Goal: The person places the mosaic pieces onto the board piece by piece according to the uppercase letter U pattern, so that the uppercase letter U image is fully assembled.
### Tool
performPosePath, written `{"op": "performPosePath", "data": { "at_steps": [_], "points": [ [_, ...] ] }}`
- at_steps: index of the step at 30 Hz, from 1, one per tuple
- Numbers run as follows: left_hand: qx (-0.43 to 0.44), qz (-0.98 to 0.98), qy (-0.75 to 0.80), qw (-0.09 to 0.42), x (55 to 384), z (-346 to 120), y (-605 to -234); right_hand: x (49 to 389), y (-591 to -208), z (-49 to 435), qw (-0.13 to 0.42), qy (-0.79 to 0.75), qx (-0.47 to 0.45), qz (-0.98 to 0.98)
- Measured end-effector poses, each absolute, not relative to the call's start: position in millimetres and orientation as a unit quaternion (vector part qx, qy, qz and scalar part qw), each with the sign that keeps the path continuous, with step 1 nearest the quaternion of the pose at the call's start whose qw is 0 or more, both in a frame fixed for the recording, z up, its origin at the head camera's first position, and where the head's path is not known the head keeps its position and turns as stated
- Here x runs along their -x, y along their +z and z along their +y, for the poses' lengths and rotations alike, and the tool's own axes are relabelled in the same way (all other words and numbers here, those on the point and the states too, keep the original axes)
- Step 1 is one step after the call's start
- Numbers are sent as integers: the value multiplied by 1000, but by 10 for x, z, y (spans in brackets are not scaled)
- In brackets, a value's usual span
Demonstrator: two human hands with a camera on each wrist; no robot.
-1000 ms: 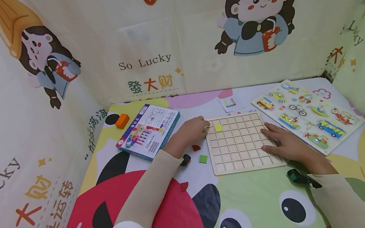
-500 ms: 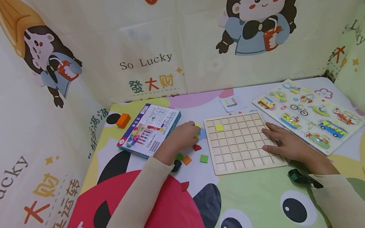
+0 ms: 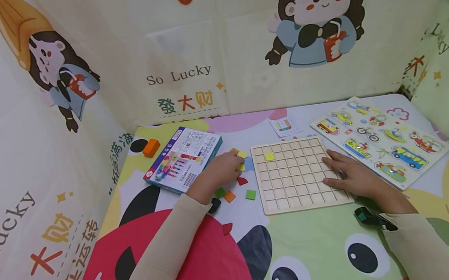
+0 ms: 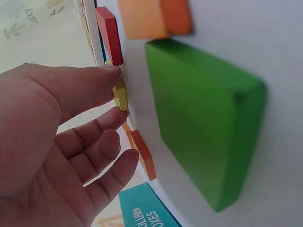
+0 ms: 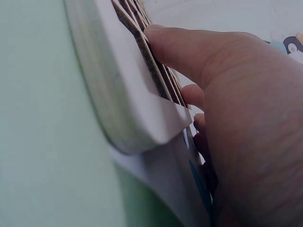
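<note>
My left hand (image 3: 222,168) is over the loose tiles between the box and the grid board. In the left wrist view, its thumb and index finger pinch a yellow tile (image 4: 121,94) that stands close over the tabletop, while the other fingers curl loosely beside an orange tile (image 4: 143,153). The wooden grid board (image 3: 294,183) lies flat, one yellow tile (image 3: 269,156) near its upper left corner. My right hand (image 3: 354,176) rests on the board's right edge with fingers extended. From the right wrist, the thumb (image 5: 182,47) touches the slotted surface.
A puzzle box (image 3: 184,157) lies behind the left arm, with an orange block (image 3: 151,148) beyond it. Green (image 3: 251,195), orange (image 3: 229,196) and red (image 3: 242,181) tiles are scattered left of the board. A vehicle puzzle board (image 3: 379,137) lies right, a pattern card (image 3: 285,127) at the back.
My left hand has moved left from the board's upper left corner to the loose tiles, uncovering orange and green ones near the wrist. The right hand has stayed on the board.
</note>
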State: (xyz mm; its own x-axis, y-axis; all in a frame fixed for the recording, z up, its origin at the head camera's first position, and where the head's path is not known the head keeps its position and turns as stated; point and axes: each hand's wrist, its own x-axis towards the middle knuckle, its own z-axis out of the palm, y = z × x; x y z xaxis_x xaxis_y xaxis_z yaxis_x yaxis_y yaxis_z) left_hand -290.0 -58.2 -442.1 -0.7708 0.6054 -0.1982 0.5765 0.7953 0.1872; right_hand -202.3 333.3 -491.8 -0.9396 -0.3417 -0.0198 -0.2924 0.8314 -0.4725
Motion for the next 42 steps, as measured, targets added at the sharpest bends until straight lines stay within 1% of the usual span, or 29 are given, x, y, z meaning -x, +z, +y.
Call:
{"op": "performPosePath", "data": {
  "at_steps": [15, 20, 27, 42],
  "points": [
    [-309, 940, 51, 133, 2932, -552, -4415, 2004, -4921, 3330, 51, -256, 171, 950],
    [-321, 938, 54, 122, 2960, -503, -4431, 2004, -4929, 3321, 53, -253, 165, 952],
    [-352, 929, 62, 92, 3011, -368, -4451, 1999, -4899, 3322, 51, -253, 164, 952],
    [-366, 924, 71, 89, 3006, -111, -4413, 1997, -4885, 3329, 55, -251, 162, 953]
  ]
}}
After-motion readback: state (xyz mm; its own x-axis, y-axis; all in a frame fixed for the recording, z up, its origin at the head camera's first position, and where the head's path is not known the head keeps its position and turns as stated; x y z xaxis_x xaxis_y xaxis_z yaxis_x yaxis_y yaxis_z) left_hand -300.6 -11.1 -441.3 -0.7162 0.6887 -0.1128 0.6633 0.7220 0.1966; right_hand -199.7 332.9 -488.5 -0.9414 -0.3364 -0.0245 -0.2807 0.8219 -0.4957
